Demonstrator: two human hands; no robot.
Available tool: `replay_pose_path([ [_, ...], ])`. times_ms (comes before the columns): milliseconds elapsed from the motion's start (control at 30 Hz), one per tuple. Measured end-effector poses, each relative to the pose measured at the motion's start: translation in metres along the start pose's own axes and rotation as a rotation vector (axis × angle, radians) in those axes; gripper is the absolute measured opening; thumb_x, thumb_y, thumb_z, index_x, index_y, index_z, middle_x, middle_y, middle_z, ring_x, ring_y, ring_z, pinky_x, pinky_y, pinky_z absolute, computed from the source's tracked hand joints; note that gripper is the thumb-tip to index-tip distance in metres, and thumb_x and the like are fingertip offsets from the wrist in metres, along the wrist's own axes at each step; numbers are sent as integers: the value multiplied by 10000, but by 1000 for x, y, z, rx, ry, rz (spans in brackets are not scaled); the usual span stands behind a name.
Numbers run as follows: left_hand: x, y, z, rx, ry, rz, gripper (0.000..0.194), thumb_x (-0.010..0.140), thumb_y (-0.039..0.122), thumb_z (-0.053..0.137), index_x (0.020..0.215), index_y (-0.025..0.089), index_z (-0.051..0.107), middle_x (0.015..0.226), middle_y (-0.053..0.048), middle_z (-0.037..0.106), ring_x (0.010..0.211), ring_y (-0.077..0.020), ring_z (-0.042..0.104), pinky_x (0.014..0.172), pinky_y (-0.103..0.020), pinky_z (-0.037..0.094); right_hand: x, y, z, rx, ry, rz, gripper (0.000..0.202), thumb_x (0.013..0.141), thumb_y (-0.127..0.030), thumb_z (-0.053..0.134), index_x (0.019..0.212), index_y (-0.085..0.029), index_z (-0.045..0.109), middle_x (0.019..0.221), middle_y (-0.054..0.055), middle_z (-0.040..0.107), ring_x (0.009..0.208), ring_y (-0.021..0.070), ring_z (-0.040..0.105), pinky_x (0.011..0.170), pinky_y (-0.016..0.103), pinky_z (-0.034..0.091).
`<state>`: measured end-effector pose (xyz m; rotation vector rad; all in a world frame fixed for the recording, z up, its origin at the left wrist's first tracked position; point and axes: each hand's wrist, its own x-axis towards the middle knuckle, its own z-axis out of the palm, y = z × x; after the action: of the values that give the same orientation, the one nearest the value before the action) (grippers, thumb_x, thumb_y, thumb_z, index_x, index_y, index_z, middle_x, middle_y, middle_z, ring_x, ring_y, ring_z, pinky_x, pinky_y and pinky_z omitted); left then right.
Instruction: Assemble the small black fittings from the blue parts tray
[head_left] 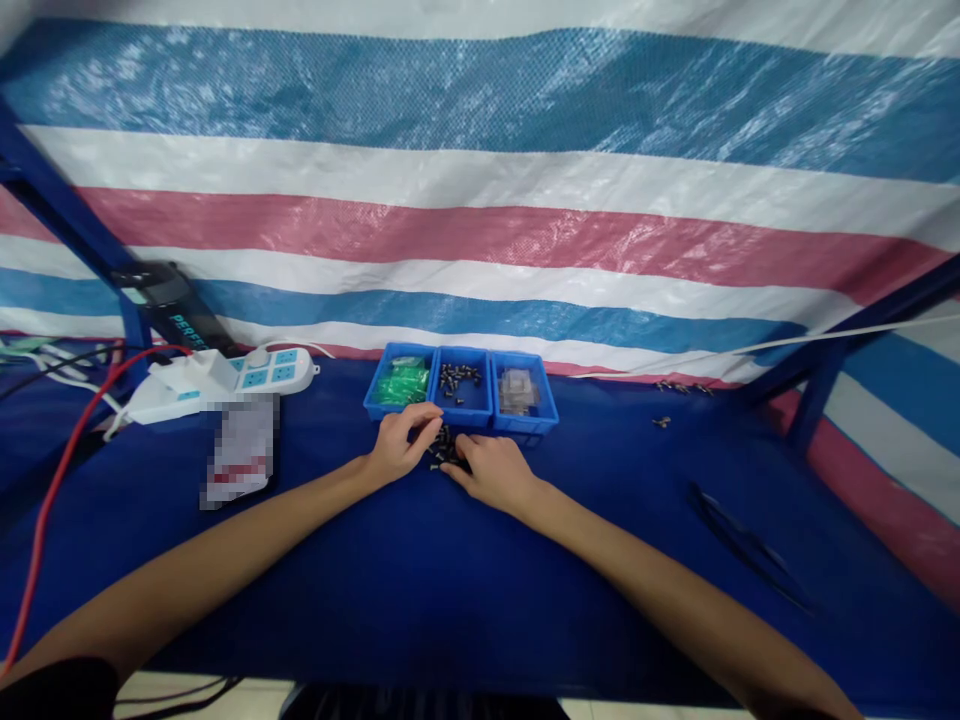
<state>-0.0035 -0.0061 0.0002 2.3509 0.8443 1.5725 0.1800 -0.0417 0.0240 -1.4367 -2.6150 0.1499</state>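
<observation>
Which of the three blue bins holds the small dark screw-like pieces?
The middle bin. Only it contains the small dark screw-like pieces; the left bin holds green items, the right bin pale, translucent ones.

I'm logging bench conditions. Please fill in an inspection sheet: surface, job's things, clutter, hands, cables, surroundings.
Surface: blue tabletop.
Job's things: dark screw pile; three blue bins just behind, holding green packets, dark screws and clear plastic pieces.
Clutter: flat pixelated item, dark bottle and power strip at left; loose small parts at right.
Hands: left hand and right hand both at the pile; grip cannot be told.
Cables: red cable at left; white cable at rear right.
Surroundings: striped sheeting, blue frame.
</observation>
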Motion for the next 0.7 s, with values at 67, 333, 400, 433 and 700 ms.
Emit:
replay_pose_path([
  [67, 0, 0, 0, -4, -1, -2, 155, 855, 141, 551, 1010, 135, 556, 775, -21, 663, 614, -89, 642, 577, -166, 515, -1, -2, 1, -10, 2, 6, 270, 891, -399, 459, 906, -156, 576, 844, 90, 685, 680, 211, 639, 561, 272, 364],
  [333, -2, -1, 0, -3, 4, -2, 166, 850, 134, 557, 1016, 134, 557, 794, -25, 664, 628, -86, 643, 601, -164, 518, 1, 0, 6, 387, 238, 97, 200, 845, -222, 466, 679, -160, 560, 616, 3, 605, 561, 124, 550, 549, 229, 349],
  [400, -2, -2, 0, -6, 2, -3, 170, 852, 142, 557, 1022, 136, 556, 800, -26, 666, 632, -89, 645, 607, -170, 522, 1, 1, 8, 575, 341, 107, 210, 860, -220, 455, 698, -157, 574, 608, -6, 584, 555, 110, 529, 554, 216, 370],
  [433, -2, -2, 0, -7, -1, -3, 171, 854, 148, 555, 1025, 137, 556, 796, -26, 667, 632, -91, 646, 606, -174, 524, 1, 2, 9, 657, 388, 107, 216, 873, -237, 451, 728, -156, 589, 625, -4, 588, 563, 109, 529, 558, 213, 384],
  [700, 1, 0, 0, 39, -20, 16, 137, 864, 176, 547, 994, 142, 575, 737, -16, 659, 581, -89, 625, 544, -171, 501, 0, 6, 21, 983, 491, 98, 243, 919, -340, 454, 1011, -177, 610, 746, 16, 624, 504, 92, 542, 521, 217, 458],
])
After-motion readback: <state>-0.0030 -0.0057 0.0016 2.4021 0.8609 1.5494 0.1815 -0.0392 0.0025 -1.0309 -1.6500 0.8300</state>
